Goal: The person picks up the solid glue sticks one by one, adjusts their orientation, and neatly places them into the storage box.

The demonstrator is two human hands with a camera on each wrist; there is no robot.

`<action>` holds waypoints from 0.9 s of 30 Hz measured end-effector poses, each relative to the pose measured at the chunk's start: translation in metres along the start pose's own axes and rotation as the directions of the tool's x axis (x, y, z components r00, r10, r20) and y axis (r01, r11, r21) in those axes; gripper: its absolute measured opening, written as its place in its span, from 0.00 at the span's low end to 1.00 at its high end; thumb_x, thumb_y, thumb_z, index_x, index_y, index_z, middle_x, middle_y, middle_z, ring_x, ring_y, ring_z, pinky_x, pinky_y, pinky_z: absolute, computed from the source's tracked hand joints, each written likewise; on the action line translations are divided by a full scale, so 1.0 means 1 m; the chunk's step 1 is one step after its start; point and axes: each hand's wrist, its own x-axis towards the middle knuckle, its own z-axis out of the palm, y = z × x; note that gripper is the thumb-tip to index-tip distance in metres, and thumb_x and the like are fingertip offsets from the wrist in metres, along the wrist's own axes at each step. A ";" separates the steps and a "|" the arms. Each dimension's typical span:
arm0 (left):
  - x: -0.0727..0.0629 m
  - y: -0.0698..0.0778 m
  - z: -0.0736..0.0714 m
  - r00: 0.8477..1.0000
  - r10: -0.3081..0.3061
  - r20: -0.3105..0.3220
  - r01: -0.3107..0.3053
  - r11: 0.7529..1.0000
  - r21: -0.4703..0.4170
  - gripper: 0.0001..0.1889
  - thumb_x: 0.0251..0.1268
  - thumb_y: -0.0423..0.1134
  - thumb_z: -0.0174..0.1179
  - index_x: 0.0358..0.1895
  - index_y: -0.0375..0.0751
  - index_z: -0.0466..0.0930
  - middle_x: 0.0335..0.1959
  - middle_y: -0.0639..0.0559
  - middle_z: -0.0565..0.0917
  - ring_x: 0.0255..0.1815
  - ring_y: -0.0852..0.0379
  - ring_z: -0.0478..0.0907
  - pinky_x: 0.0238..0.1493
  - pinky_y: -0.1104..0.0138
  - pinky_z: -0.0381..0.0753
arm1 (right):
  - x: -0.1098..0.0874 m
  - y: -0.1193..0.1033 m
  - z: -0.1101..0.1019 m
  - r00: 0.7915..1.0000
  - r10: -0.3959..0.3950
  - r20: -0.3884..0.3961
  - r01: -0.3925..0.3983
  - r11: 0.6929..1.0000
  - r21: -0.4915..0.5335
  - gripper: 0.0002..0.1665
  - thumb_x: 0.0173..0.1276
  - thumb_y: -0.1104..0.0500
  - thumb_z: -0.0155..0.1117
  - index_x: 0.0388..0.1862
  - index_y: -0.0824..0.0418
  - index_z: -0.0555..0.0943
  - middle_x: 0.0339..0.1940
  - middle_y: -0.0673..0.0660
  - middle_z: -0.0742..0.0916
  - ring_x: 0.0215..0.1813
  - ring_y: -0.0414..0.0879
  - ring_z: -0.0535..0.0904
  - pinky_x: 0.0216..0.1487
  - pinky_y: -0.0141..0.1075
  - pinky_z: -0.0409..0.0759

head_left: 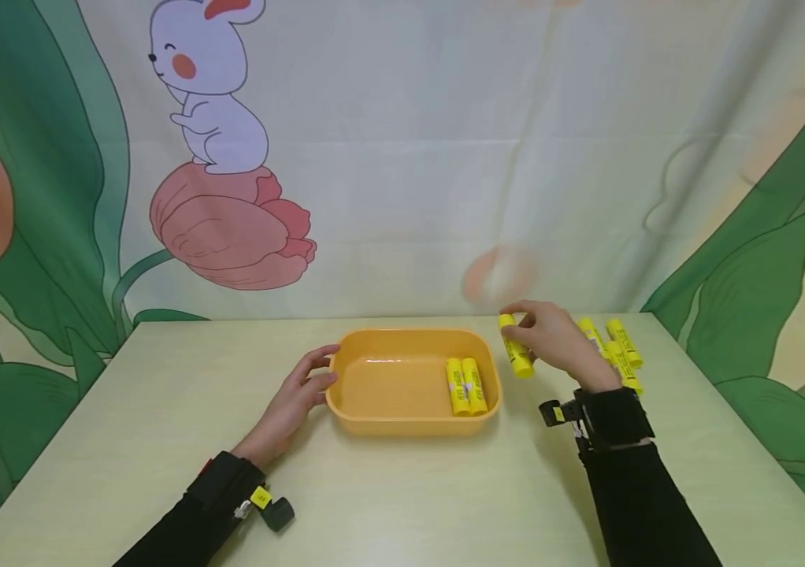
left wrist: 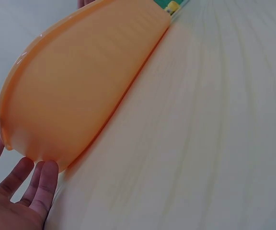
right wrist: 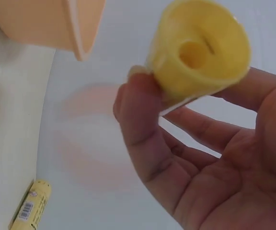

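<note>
My right hand (head_left: 554, 339) holds a yellow glue stick (head_left: 516, 350) between thumb and fingers, to the right of the orange tray (head_left: 402, 426). The right wrist view shows the hollow round end of this glue stick (right wrist: 202, 48) pointing at the camera, with the fingers curled beside it. My left hand (head_left: 292, 402) rests with extended fingers against the left end of the tray. In the left wrist view its fingertips touch the outer wall of the tray (left wrist: 80, 86). Two yellow glue sticks (head_left: 466, 387) lie side by side at the right end inside the tray.
Several more glue sticks (head_left: 624, 343) lie on the light wooden table (head_left: 402, 496), partly behind my right wrist. A printed curtain (head_left: 402, 157) with a rabbit and flowers hangs at the table's back edge. Both wrists carry black camera straps.
</note>
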 end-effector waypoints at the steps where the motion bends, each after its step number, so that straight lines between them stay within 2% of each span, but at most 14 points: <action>1: 0.000 0.000 0.000 1.000 0.000 0.001 0.000 1.000 0.002 0.26 0.82 0.45 0.52 0.78 0.54 0.62 0.73 0.44 0.61 0.69 0.43 0.67 0.63 0.59 0.76 | 0.000 -0.001 0.001 1.000 -0.002 -0.003 0.002 1.000 0.006 0.27 0.78 0.58 0.61 0.71 0.67 0.73 0.40 0.63 0.84 0.28 0.49 0.80 0.33 0.38 0.82; 11: 0.000 0.001 -0.001 1.000 0.009 0.013 -0.009 1.000 -0.002 0.26 0.83 0.46 0.52 0.79 0.53 0.62 0.74 0.43 0.60 0.70 0.43 0.66 0.66 0.56 0.75 | 0.001 -0.010 0.011 1.000 -0.004 0.007 0.004 1.000 0.031 0.26 0.78 0.58 0.61 0.71 0.65 0.73 0.41 0.65 0.82 0.28 0.50 0.80 0.34 0.42 0.85; 21: -0.002 0.001 0.000 1.000 0.005 0.002 -0.005 1.000 0.020 0.27 0.83 0.46 0.52 0.79 0.52 0.61 0.74 0.43 0.60 0.70 0.42 0.66 0.64 0.60 0.76 | 0.001 -0.018 0.019 0.997 -0.079 0.014 0.079 0.997 0.017 0.24 0.78 0.58 0.62 0.69 0.63 0.75 0.40 0.63 0.84 0.24 0.53 0.80 0.28 0.39 0.79; 27: -0.001 0.001 0.000 1.000 -0.001 0.004 0.000 1.000 0.019 0.27 0.83 0.46 0.52 0.80 0.53 0.60 0.74 0.43 0.60 0.70 0.42 0.66 0.65 0.57 0.75 | 0.001 -0.022 0.024 0.996 -0.085 0.010 0.085 0.996 -0.011 0.24 0.79 0.58 0.61 0.70 0.62 0.75 0.41 0.63 0.83 0.24 0.52 0.79 0.29 0.39 0.77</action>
